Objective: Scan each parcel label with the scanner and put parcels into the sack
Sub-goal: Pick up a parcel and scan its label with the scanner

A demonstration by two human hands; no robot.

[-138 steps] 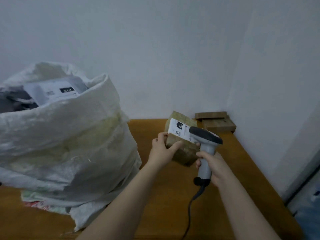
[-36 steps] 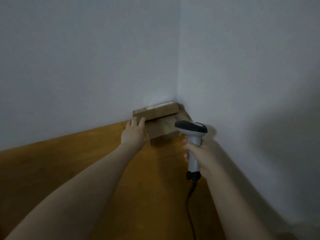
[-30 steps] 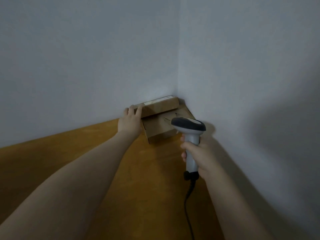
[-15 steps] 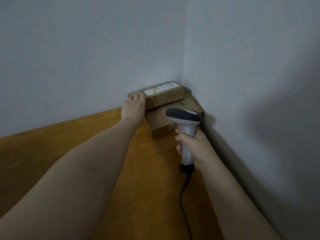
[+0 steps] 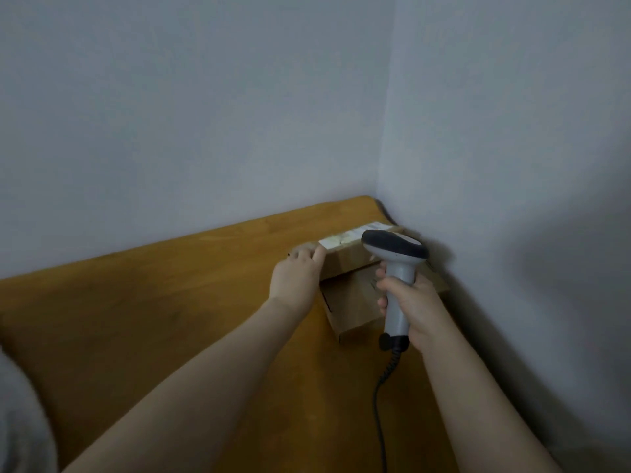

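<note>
Two brown cardboard parcels are stacked near the table's far right corner. The upper parcel [image 5: 345, 257] carries a white label [image 5: 341, 238] on top. My left hand [image 5: 297, 276] grips its left end, fingers curled over the top edge. The lower parcel [image 5: 351, 303] lies flat under it. My right hand [image 5: 409, 302] holds the grey scanner [image 5: 396, 264] by its handle, the dark head hovering over the upper parcel's right part. A coiled black cable [image 5: 382, 404] hangs from the scanner. Only a pale edge of the sack [image 5: 20, 421] shows at the lower left.
The wooden table [image 5: 170, 302] runs up to two pale walls that meet in a corner [image 5: 386, 165] behind the parcels. The right wall stands close beside the scanner hand.
Earlier I scanned another parcel beside the sack. Since a second ago my left hand has closed on the upper parcel's left end and drawn it away from the corner, with the scanner nearer over it.
</note>
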